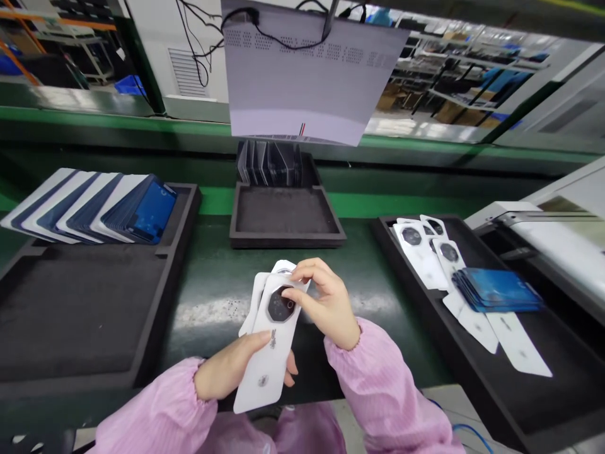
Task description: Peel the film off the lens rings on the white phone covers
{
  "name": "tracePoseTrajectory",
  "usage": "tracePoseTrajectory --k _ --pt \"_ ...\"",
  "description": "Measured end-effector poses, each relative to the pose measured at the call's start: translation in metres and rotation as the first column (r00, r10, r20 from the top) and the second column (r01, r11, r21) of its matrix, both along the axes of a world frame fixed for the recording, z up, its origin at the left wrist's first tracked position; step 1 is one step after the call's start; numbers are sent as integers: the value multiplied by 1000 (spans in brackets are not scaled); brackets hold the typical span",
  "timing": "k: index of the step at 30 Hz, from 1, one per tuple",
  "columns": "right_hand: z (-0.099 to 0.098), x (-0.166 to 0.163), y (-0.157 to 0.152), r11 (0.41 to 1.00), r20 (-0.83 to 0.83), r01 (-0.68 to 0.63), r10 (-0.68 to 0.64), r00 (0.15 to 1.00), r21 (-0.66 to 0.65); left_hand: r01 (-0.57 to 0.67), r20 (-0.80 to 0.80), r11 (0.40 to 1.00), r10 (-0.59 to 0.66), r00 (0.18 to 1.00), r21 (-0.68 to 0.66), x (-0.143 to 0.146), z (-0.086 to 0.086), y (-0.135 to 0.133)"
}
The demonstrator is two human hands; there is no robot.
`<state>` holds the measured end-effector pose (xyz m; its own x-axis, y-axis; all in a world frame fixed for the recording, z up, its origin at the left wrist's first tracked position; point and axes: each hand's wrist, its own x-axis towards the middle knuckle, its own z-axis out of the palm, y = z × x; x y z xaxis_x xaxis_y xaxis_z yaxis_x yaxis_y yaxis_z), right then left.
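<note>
At the left, a black tray [89, 309] lies on the green bench [208, 271]; a slanted row of white and dark blue sheets [85, 205] leans across its far part, ending at the right in a glossy blue face. Right of it, near the front edge of the bench, the left hand [231, 366] holds a few overlapping white panels [276, 359], its thumb flat on the front one and its fingers behind, the tips showing past the right edge. The front panel is tilted and bears a dark eight-sided window [280, 306] near its upper end. Beyond the hands, a smaller black tray [288, 241] carries a row of upright dark plates [269, 165] in its far part; above it hangs a pale grey board [312, 82] with a cable. The right hand [328, 309] is narrowly bent, thumb tip at the window and fingertips at the upper edge of the panels; whether it grips them cannot be told. At the right, a third black tray [543, 403] holds scattered white pieces [428, 268], several with dark windows, and a stack of blue plates [501, 287] lying among them.
</note>
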<state>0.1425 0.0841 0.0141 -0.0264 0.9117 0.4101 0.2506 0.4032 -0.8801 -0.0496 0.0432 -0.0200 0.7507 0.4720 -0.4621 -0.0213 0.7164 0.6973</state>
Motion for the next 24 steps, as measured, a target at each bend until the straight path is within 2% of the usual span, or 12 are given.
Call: tracePoseTrajectory --k 4,9,13,15,17,18,20,24 --pt "3 3 -1 999 18 -33 34 999 -34 16 -26 999 -15 1000 47 2 5 0" --pt "4 10 0 980 -40 -118 113 993 -161 32 -252 953 47 967 302 5 15 -2" --pt "8 13 -1 973 -52 -148 141 989 -177 63 -306 937 48 951 345 4 16 -3" --pt "8 9 -5 994 33 -69 72 997 -84 29 -255 954 50 966 298 4 14 -3" --pt "7 3 -10 992 166 35 -55 985 122 -21 -122 986 42 992 168 5 13 -2" --pt "6 -1 -13 969 223 56 -112 968 242 -39 -32 996 41 999 82 5 14 -1" --pt "2 -6 -18 905 322 -14 -137 937 425 -53 123 996 60 991 -67 7 18 2" --pt "-1 -9 -24 801 455 -242 -43 890 548 -33 277 976 94 956 -217 7 26 5"
